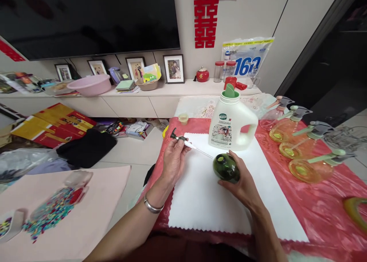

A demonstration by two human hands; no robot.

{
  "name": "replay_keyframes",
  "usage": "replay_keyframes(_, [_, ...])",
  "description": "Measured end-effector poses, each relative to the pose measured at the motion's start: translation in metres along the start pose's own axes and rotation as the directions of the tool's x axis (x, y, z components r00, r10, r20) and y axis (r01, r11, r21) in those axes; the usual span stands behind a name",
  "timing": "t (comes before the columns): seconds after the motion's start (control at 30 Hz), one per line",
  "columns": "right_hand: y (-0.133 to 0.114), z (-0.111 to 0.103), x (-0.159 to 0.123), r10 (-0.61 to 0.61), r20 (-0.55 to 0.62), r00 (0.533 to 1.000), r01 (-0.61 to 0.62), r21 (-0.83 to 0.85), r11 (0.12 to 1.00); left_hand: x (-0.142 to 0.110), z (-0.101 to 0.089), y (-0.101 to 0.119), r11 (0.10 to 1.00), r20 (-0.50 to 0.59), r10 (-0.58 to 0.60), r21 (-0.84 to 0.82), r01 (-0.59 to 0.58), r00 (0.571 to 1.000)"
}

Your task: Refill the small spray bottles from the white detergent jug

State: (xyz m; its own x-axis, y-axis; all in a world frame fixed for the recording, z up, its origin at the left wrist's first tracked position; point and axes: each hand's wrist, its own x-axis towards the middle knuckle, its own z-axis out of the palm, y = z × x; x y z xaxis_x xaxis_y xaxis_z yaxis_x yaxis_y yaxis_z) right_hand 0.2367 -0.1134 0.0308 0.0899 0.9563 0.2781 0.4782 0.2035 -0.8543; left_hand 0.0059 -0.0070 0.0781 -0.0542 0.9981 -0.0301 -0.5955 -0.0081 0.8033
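My left hand pinches a pump dispenser top with a dark head, a white collar and a thin clear tube. The tube slants down to the right, its tip close to the green bottle. Wrapped around that dark green, glossy bottle is my right hand; the bottle tilts so its uncapped mouth faces up toward me. Both hands are above a white scallop-edged mat. Just beyond stands a large white jug with a handle, a printed label and a green spout in its neck.
Several spray bottles with yellowish liquid line the right side of the red-covered table. A small cup sits at the far left corner. A tape roll lies at right. Colourful beads are heaped on a pink table at left.
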Motion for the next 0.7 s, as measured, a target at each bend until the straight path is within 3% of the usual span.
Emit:
replay_keyframes(0.13, [-0.001, 0.003, 0.000, -0.058, -0.001, 0.998, 0.057, -0.064, 0.996, -0.013, 0.012, 0.012, 0.995, 0.038, 0.101, -0.003, -0.101, 0.994])
replay_keyframes(0.4, [-0.002, 0.005, -0.002, -0.088, 0.020, 0.996, 0.089, -0.095, 0.991, -0.024, 0.021, 0.009, 0.942, 0.141, 0.254, 0.190, -0.278, 0.957])
replay_keyframes(0.5, [-0.003, 0.006, -0.003, -0.079, 0.030, 0.996, 0.081, -0.079, 0.994, -0.032, 0.024, 0.010, 0.933, 0.184, 0.241, 0.227, -0.280, 0.953])
replay_keyframes(0.7, [-0.008, 0.007, -0.004, -0.138, 0.073, 0.988, 0.141, -0.035, 0.989, -0.049, 0.025, 0.002, 0.928, 0.278, 0.106, 0.317, -0.195, 0.955])
